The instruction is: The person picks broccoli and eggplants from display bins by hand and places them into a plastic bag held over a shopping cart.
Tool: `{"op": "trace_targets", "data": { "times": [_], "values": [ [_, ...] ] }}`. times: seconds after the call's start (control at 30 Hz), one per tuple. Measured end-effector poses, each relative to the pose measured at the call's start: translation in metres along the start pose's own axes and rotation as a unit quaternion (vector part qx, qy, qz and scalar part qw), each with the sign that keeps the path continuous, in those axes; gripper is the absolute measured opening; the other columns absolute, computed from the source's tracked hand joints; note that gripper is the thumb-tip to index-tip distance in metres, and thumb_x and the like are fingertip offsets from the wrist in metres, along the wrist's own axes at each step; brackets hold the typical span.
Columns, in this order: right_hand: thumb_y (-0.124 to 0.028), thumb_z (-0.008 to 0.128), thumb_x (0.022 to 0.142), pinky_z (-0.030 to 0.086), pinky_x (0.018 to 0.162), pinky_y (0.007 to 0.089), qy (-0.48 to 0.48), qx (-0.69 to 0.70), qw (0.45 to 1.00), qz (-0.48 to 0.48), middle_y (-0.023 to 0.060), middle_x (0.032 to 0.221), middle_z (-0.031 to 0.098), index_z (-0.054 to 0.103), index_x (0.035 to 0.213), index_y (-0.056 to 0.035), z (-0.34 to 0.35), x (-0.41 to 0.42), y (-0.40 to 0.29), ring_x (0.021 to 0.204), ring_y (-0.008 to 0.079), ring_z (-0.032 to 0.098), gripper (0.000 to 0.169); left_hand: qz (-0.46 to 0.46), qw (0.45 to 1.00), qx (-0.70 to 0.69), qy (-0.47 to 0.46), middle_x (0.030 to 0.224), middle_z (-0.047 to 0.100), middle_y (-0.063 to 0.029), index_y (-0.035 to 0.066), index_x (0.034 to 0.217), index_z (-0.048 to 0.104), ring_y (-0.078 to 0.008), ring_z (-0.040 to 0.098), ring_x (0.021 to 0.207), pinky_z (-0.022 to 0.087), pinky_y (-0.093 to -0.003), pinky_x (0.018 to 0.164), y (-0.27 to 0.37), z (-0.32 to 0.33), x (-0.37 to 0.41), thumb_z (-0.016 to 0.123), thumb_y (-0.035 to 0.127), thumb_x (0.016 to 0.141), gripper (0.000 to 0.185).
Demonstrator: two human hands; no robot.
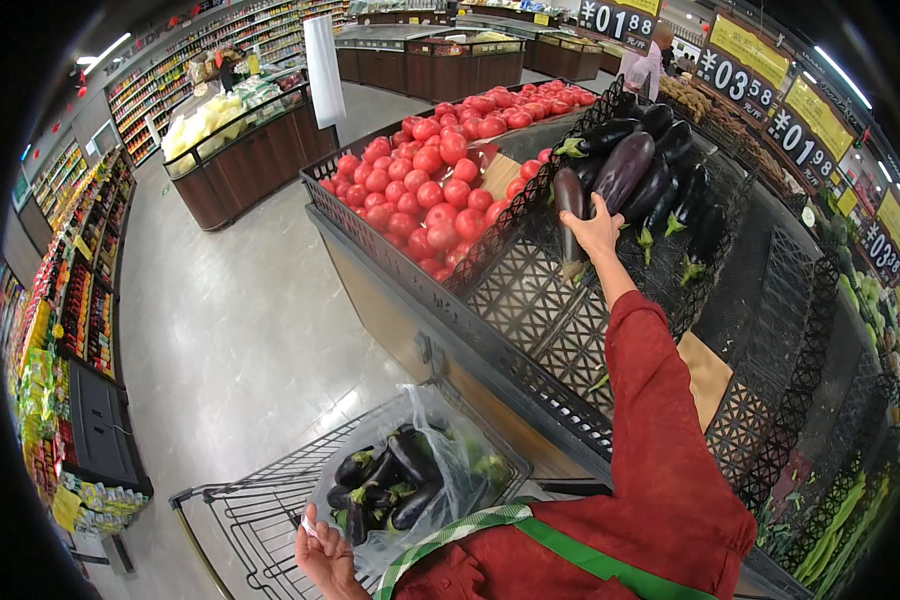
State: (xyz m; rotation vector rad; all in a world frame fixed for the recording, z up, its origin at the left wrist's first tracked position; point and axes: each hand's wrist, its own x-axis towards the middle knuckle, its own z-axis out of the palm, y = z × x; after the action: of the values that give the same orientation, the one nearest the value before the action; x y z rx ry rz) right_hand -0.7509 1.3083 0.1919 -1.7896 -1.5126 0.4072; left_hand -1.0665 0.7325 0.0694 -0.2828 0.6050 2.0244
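My right hand (596,227) reaches out to the eggplants on the black produce stand, its fingers spread over a long eggplant (570,202); whether it grips it I cannot tell. A larger purple eggplant (625,171) lies just beyond my fingertips, and more dark eggplants (649,187) are heaped to the right. Low in the view, my left hand (324,551) has curled fingers with something small and whitish at them, perhaps the bag's edge. Beside it a clear plastic bag (461,457) with several eggplants (418,455) rests in a wire shopping cart (247,487).
Red tomatoes (427,180) fill the crate section left of the eggplants. A black lattice divider (502,217) separates them. Brown cardboard (701,375) lies near my right sleeve. Green vegetables (832,525) are at lower right. A person (643,67) stands at the far end. Stocked shelves (82,285) line the left.
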Motion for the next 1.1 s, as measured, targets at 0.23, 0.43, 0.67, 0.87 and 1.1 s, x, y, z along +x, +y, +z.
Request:
{"op": "trace_targets", "data": {
  "times": [0.23,0.43,0.67,0.87,1.1],
  "values": [
    [-0.033,0.074,0.071,0.051,0.082,0.0360,-0.165,0.430,0.888,0.010,0.0169,0.124,0.049,0.031,0.145,-0.0069,-0.046,-0.067,0.003,0.099,0.0270,0.059,0.089,0.013,1.000,0.003,0.013,0.067,0.041,0.0000,-0.001,0.129,0.048,-0.0082,0.032,0.049,0.026,-0.0217,0.042,0.007,-0.001,-0.002,0.041,0.027,0.097,0.043],
    [-0.040,0.072,0.070,0.048,0.088,0.0317,-0.288,0.534,0.792,0.070,0.0131,0.121,0.053,0.034,0.141,-0.0041,-0.108,-0.151,0.004,0.104,0.0194,0.057,0.089,0.021,0.999,0.036,0.032,0.068,0.044,-0.0011,0.000,0.133,0.044,-0.0082,0.032,0.049,0.026,-0.0217,0.042,0.002,0.008,0.003,0.041,0.025,0.097,0.044],
    [-0.045,0.065,0.074,0.049,0.088,0.0347,-0.553,0.397,0.729,0.065,0.0164,0.122,0.053,0.037,0.137,-0.0015,-0.112,-0.230,-0.005,0.104,0.0221,0.058,0.082,-0.003,1.000,0.014,-0.013,0.070,0.038,0.0009,0.006,0.146,0.024,-0.0075,0.034,0.055,0.031,-0.0209,0.045,-0.002,0.019,0.008,0.046,0.019,0.095,0.057],
    [-0.045,0.055,0.083,0.052,0.085,0.0386,-0.761,0.316,0.530,0.198,0.0192,0.112,0.058,0.044,0.131,-0.0008,-0.055,-0.304,-0.037,0.096,0.0240,0.062,0.066,0.013,0.997,0.074,-0.027,0.081,0.057,-0.0045,0.010,0.145,0.029,-0.0048,0.032,0.053,0.026,-0.0175,0.045,-0.007,0.018,0.015,0.050,0.018,0.092,0.057],
    [-0.048,0.051,0.089,0.051,0.086,0.0453,-0.689,0.452,0.359,0.439,0.0186,0.103,0.062,0.051,0.125,-0.0057,0.047,-0.374,-0.026,0.093,0.0281,0.063,0.055,0.029,0.997,0.065,-0.014,0.076,0.053,-0.0031,0.011,0.145,0.030,-0.0051,0.031,0.051,0.025,-0.0175,0.045,-0.001,0.011,-0.003,0.054,0.019,0.089,0.062]
  ]
}}
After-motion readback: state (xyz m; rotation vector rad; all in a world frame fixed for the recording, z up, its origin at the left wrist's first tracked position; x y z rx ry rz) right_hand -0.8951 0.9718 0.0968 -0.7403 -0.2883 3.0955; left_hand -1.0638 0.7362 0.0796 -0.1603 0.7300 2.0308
